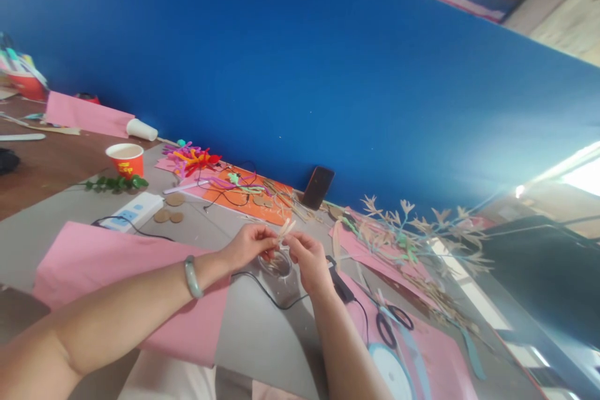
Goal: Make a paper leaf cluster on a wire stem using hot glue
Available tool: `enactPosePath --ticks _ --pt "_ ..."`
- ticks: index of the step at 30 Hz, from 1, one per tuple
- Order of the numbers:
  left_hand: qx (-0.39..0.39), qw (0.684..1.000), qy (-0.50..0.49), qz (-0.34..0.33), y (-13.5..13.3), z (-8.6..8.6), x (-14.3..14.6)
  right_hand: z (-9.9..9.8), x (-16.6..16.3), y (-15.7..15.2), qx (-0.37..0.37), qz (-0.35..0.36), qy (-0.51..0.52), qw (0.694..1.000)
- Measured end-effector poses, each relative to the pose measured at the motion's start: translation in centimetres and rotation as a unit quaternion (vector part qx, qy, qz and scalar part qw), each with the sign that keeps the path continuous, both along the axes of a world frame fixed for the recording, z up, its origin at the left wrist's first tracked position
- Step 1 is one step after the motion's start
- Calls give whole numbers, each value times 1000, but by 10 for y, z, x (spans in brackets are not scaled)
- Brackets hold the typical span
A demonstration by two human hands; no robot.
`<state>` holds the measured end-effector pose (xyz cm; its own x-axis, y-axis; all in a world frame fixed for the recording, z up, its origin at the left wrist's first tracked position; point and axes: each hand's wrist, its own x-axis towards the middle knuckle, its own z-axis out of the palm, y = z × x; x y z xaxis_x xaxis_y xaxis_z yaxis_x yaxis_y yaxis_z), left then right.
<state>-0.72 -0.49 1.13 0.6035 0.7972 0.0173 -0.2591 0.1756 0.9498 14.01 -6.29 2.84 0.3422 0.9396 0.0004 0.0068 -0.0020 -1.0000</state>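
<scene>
My left hand, with a pale bangle at the wrist, and my right hand meet over the middle of the table. Between their pinched fingertips is a small cream strip piece, its slim ends pointing up; the lower part is hidden by fingers. Just beneath the hands sits a clear round container with pale bits in it. A black corded device lies right of my right forearm, beside black-handled scissors and a pale blue ribbon roll.
Pink sheets cover parts of the grey table. A phone leans on the blue partition. Branches with cream leaves spread at right. Left stand a red paper cup and a white power strip; a thin black cord crosses the front.
</scene>
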Motion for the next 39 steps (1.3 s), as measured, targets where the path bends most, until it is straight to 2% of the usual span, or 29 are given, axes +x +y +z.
enactPosePath --ticks 15,29,32,35,37,39 --pt "15 1000 15 -6 5 -11 2 1 -4 0 -17 -6 -46 999" --pt "22 1000 15 12 3 -8 2 0 -4 1 -3 -19 -52 998" --pt "15 999 11 29 5 -10 4 14 -1 -2 21 -57 -56 997" --pt "11 999 12 52 7 -11 5 44 3 -15 80 -118 -83 986" --pt "22 998 15 61 10 -11 4 68 7 -27 112 -156 -153 969" --pt "30 997 14 71 12 -12 3 86 17 -39 110 -163 -249 948"
